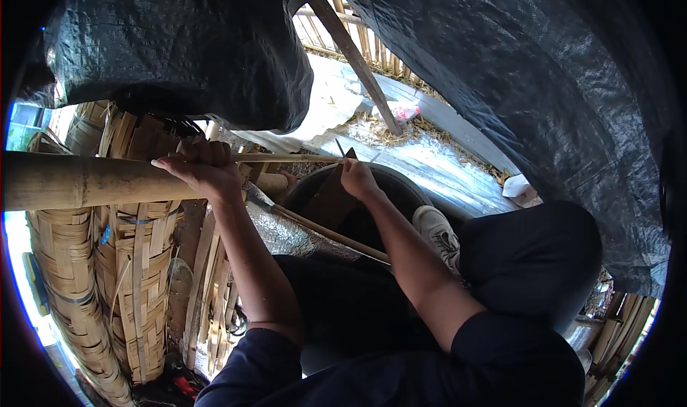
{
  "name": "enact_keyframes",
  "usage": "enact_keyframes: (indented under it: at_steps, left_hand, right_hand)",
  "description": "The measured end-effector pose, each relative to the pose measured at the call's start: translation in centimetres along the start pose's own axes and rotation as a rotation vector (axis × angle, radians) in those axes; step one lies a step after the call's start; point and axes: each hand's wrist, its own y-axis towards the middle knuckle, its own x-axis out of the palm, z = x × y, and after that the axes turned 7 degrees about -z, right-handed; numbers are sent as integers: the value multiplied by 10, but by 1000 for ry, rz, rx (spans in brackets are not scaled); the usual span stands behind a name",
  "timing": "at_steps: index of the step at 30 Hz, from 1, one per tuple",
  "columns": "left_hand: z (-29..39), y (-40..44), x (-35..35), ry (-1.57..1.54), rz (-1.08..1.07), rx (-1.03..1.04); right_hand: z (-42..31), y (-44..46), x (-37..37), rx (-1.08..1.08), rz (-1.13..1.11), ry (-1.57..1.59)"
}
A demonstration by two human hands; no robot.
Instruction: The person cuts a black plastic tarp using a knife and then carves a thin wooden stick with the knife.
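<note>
My left hand [206, 169] is closed, its fingers curled at the end of a thick bamboo pole [93, 182] that comes in from the left. A thin bamboo strip [290, 159] runs from this hand across to my right hand [359, 180], which is closed around its other end. A narrow pointed piece [339, 147] sticks up beside my right fingers; I cannot tell whether it belongs to the strip. Below, a long rod [329, 235] slants under my right forearm. Behind my right hand is a dark round tub [401, 185] with a flat brown board [330, 199] in it.
Tall woven bamboo baskets [132, 285] stand at left. Black tarpaulin [193, 42] hangs overhead and along the right. A wooden post [354, 56] leans down to a light ledge [429, 157] strewn with straw. My shoe [436, 232] is beside the tub.
</note>
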Motion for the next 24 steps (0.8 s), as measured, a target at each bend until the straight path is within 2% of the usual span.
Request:
enact_keyframes:
  at_steps: [3,7,9,12,14,15,17,18,20,21,24]
  left_hand:
    - [-3,-1,8,-63,-103,-13]
    - [0,-1,0,-14,-29,-4]
    - [1,4,-1,24,10,19]
    - [-2,4,1,-4,-14,8]
    - [-5,6,0,-89,-158,-14]
    - [-6,6,3,-91,-155,-11]
    - [-4,4,7,-33,-118,-14]
    - [-3,2,5,-25,-120,-20]
    - [0,4,2,34,14,4]
    - [1,4,4,33,10,8]
    - [-2,3,10,-66,15,-49]
  right_hand:
    - [-88,-34,-29,-55,-105,-141]
    - [-57,-28,9,-59,20,-60]
    - [-8,-7,9,115,57,-61]
    - [-3,3,1,-18,15,-65]
    - [-66,-20,-20,-52,-23,-104]
    - [-91,-29,-25,-85,-66,-134]
    - [-93,-28,-18,-72,-57,-136]
    - [-91,-31,-13,-55,-42,-134]
    - [-25,-18,-3,18,7,-115]
    - [2,-9,0,82,61,-107]
    - [20,0,1,81,72,-158]
